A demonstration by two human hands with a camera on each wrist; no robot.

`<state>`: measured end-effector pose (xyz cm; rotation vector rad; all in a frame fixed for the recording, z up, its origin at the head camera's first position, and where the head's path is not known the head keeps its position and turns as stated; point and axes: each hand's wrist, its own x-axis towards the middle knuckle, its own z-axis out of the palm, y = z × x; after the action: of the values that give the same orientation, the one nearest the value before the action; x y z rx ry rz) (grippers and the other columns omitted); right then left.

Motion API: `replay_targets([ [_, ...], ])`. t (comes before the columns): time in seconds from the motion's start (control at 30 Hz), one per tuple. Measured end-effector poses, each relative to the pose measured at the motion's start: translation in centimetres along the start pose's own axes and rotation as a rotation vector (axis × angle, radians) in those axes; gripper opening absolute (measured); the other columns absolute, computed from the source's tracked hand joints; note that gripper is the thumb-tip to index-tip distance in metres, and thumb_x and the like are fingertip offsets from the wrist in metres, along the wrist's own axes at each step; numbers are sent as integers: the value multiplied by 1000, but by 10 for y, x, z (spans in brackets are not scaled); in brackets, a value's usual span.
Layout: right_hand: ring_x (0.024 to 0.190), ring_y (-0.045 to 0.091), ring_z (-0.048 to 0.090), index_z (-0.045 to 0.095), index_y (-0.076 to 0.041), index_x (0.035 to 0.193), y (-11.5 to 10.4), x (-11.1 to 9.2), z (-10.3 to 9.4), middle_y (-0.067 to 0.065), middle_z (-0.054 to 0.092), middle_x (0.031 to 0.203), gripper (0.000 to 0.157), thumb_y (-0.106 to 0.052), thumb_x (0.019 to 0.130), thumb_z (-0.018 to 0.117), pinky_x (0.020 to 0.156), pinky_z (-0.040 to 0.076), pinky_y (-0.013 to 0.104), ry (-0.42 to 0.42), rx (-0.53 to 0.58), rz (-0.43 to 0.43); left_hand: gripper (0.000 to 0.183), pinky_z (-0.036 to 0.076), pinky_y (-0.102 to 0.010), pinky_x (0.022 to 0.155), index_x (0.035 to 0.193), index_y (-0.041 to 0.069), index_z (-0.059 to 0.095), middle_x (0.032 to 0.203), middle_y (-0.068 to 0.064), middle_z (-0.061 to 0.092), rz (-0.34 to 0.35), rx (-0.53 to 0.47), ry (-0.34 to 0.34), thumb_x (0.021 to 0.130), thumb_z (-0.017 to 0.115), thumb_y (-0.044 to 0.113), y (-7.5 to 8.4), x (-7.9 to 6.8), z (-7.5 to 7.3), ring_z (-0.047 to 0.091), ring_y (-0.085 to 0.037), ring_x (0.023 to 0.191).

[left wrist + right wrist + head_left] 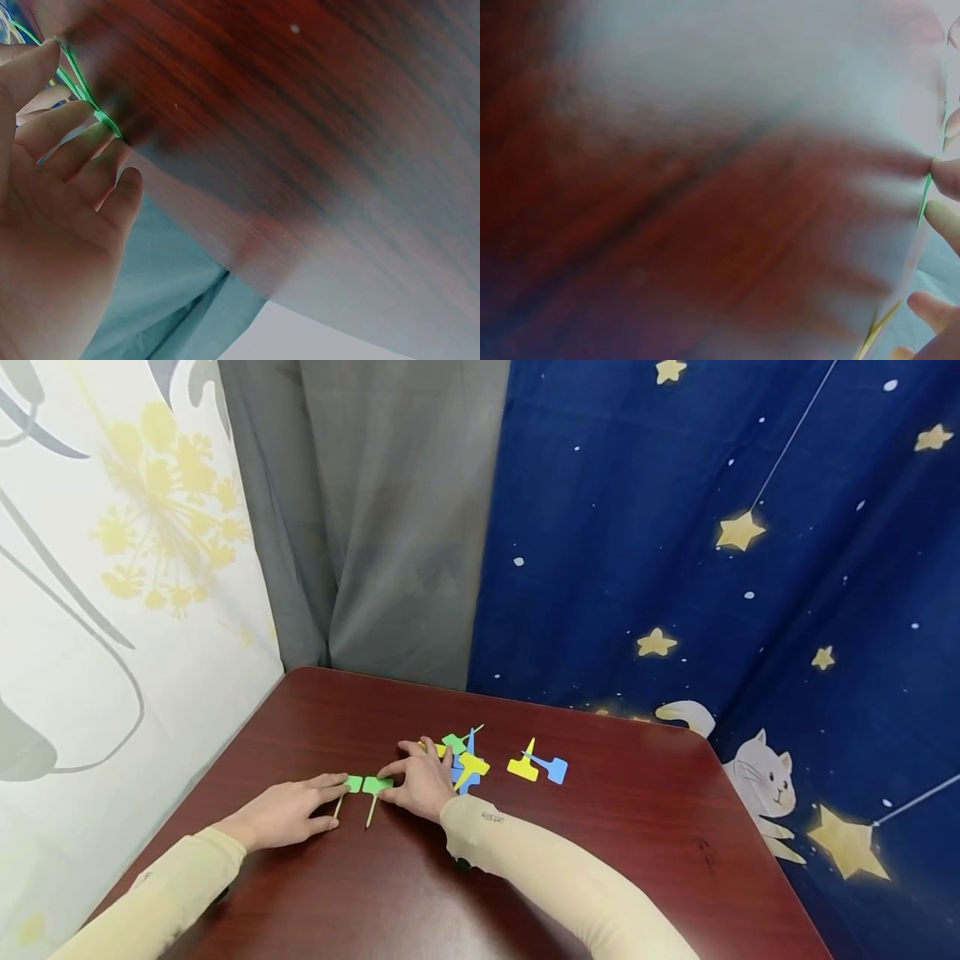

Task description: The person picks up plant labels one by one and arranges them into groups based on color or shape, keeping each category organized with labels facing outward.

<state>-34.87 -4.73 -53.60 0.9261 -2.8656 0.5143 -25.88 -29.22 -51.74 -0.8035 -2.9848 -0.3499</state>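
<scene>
Two green T-shaped plant labels lie side by side on the table, stems toward the near edge. Fingertips of my left hand (296,810) rest on the left green label (353,784), partly covering its head; the left wrist view shows the fingers nearly straight along the green plastic. My right hand (422,783) has thumb and index finger at opposite edges of the right green label (373,784), pinching its head. Its other fingers spread over a pile of labels, where a yellow label (473,765), a green label (453,742) and a blue label (471,782) show.
Right of the pile, another yellow label (522,768) lies against a blue label (556,769), their stems crossing. The dark red wooden table (637,827) has rounded far corners. A grey curtain (405,527) and a blue star-patterned curtain (600,568) hang behind it.
</scene>
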Motion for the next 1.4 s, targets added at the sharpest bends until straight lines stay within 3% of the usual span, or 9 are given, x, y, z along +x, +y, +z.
replay_targets([
  [0.3,145,36,27,76,-48,107,-4,-1,-1,-2,46,152,24,-52,83,79,109,16,74,-16,6,-4,52,47,-54,100,138,5,62,149,-12,50,22,-2,36,95,70,33,0,-6,-1,54,-34,130],
  [0.5,144,35,28,77,-48,107,-7,-2,-1,-2,46,152,24,-51,83,79,110,16,73,-26,13,-3,53,46,-56,100,140,5,61,149,-13,50,6,-6,7,95,69,34,0,-8,0,54,-37,129],
  [0.63,144,35,29,76,-47,108,-6,-1,-1,-2,46,151,25,-52,83,78,110,18,73,-20,6,-14,53,45,-56,101,140,4,60,149,-14,51,4,7,22,96,69,33,1,-8,-1,55,-37,128],
  [0.8,144,34,29,75,-46,115,0,3,-14,-1,46,151,30,-51,85,77,110,18,73,-36,7,-42,52,44,-55,103,139,4,61,149,-14,50,10,9,59,96,68,32,8,-3,-4,54,-37,130],
  [0.97,139,25,36,71,-40,125,22,17,-46,-3,55,141,33,-44,92,70,112,22,67,-79,-29,-114,52,46,-53,102,140,5,60,150,-13,49,-7,-6,74,97,68,33,21,1,-6,52,-33,133],
  [1.17,131,23,45,65,-29,137,64,30,-87,-5,61,134,40,-23,97,67,104,41,49,-199,-105,-194,54,47,-52,101,143,6,58,151,-13,48,-1,-33,64,97,67,34,34,8,-3,49,-31,136],
  [1.27,126,24,48,63,-26,140,84,32,-99,-3,62,132,43,-14,98,64,96,47,40,-254,-134,-188,54,47,-52,101,143,6,58,150,-14,49,7,-34,73,97,67,32,37,12,-2,49,-32,135],
  [1.4,126,25,50,61,-27,141,108,31,-100,-1,63,130,51,-4,96,57,90,49,37,-285,-195,-141,53,46,-54,102,143,6,57,150,-15,48,7,-49,47,98,66,32,39,16,-1,49,-34,135],
])
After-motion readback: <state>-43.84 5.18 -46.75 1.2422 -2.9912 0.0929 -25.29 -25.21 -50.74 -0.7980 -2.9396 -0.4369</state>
